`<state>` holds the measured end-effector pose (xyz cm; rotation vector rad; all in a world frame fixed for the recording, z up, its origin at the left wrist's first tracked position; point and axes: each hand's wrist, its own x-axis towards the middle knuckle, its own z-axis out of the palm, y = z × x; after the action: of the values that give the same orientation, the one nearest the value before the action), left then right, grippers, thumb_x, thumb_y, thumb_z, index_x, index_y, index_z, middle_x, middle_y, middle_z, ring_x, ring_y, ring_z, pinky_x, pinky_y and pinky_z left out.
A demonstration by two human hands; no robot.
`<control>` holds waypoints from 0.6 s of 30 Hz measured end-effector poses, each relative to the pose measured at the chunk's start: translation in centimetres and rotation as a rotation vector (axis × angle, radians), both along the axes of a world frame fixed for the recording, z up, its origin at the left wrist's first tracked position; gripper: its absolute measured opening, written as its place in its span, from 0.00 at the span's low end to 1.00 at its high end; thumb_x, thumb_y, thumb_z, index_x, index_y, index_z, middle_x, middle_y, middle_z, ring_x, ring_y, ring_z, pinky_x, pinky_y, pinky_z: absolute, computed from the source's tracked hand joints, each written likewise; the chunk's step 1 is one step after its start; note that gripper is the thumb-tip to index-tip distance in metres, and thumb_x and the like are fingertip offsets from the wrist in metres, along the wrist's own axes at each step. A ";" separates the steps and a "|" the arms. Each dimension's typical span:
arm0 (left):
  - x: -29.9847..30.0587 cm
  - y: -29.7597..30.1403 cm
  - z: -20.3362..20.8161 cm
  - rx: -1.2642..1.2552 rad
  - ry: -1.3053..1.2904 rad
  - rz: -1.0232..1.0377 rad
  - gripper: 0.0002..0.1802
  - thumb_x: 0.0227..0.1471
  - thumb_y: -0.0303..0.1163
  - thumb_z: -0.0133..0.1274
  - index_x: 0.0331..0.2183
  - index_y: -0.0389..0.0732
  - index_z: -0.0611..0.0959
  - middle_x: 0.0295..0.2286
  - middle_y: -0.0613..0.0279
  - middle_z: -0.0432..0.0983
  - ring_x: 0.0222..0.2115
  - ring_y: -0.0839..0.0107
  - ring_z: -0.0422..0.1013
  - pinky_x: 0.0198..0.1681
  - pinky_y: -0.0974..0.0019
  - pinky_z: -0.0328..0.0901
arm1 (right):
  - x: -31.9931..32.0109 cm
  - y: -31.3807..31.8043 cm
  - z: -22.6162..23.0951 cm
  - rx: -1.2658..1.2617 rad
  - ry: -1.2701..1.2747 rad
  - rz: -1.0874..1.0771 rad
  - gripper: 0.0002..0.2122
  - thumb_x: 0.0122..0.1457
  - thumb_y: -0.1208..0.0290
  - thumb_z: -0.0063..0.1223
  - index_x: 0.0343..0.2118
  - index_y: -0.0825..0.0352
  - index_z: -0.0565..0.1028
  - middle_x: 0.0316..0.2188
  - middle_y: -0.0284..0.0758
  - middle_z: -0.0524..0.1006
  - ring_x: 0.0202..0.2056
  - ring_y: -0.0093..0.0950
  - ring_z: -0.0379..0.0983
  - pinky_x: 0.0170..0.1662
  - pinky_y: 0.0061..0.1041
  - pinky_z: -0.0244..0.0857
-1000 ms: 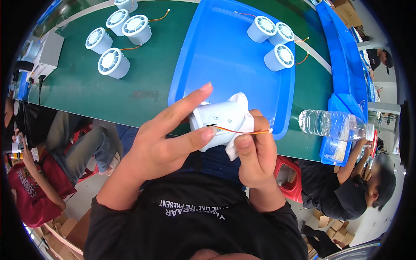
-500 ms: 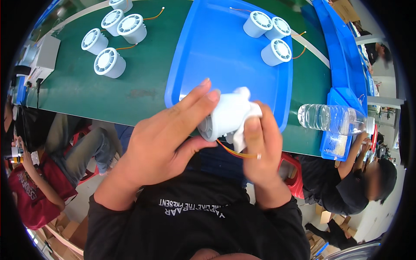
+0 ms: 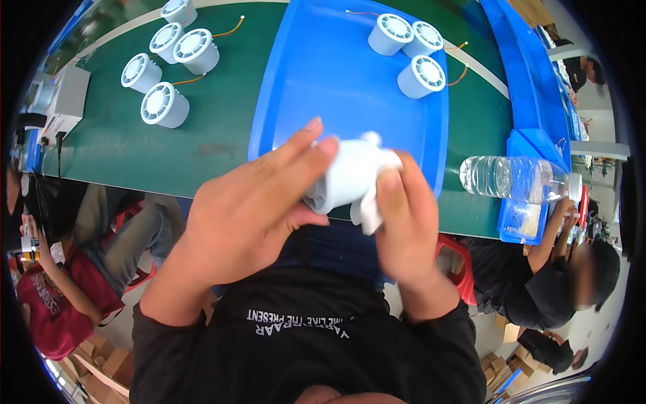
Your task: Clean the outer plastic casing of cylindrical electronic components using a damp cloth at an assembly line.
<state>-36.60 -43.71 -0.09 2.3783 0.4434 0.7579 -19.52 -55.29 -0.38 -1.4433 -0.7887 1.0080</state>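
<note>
My left hand [image 3: 239,212] is closed around a white plastic cylinder [image 3: 346,174] with a ribbed, vented end, held tilted above the near edge of the table. Its wires cannot be made out. In my right hand [image 3: 409,225] a white cloth or tissue [image 3: 368,210] is pinched between thumb and fingers and pressed against the cylinder's other end. Behind my hands lies a blue tray [image 3: 330,91]. Three similar cylinders stand in its far right part, one of them in front [image 3: 422,77], with thin coloured wires trailing from them.
Several more white cylinders stand on the green table [image 3: 208,121] at the left, the nearest one [image 3: 165,106] beside the tray. At the right, a clear plastic bottle [image 3: 494,177] lies across a small blue bin [image 3: 521,225]. A grey box [image 3: 70,97] sits far left. People sit on both sides.
My right hand and the cloth have shifted slightly against the cylinder. The cylinder has turned a little, and its wires, seen hanging below before, no longer show. The view has shifted slightly.
</note>
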 end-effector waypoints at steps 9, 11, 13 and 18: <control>0.2 0.0 -0.7 -0.913 -0.256 -0.027 0.39 0.45 0.25 0.67 0.58 0.34 0.69 0.52 0.49 0.72 0.48 0.61 0.74 0.50 0.61 0.70 | 0.8 0.3 -2.0 0.461 -0.656 -0.059 0.06 0.65 0.73 0.48 0.39 0.71 0.72 0.35 0.38 0.74 0.31 0.29 0.68 0.34 0.25 0.61; 0.2 0.3 -0.4 -1.212 -0.307 -0.097 0.36 0.47 0.24 0.66 0.57 0.36 0.71 0.50 0.52 0.74 0.45 0.64 0.76 0.49 0.62 0.71 | 0.7 -0.1 -2.1 0.456 -0.696 -0.037 0.07 0.62 0.76 0.50 0.41 0.72 0.73 0.36 0.42 0.74 0.32 0.37 0.69 0.36 0.29 0.62; 0.6 0.4 0.5 -1.356 -0.274 -0.036 0.43 0.41 0.26 0.70 0.57 0.26 0.68 0.49 0.45 0.74 0.49 0.61 0.73 0.51 0.63 0.69 | 0.6 0.0 -2.3 0.542 -0.922 -0.030 0.06 0.62 0.76 0.50 0.40 0.72 0.73 0.36 0.41 0.74 0.32 0.36 0.68 0.36 0.31 0.62; 0.5 0.5 0.4 -0.486 -0.091 -0.025 0.40 0.38 0.23 0.70 0.54 0.28 0.73 0.50 0.45 0.74 0.47 0.58 0.76 0.48 0.62 0.71 | 0.1 -0.5 -0.1 0.103 -0.356 -0.036 0.10 0.68 0.70 0.43 0.40 0.72 0.72 0.33 0.38 0.73 0.30 0.25 0.67 0.35 0.23 0.61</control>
<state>-36.10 -43.25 0.32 1.8868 0.4946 0.6556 -19.44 -55.78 -0.49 -1.5618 -1.0503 0.6793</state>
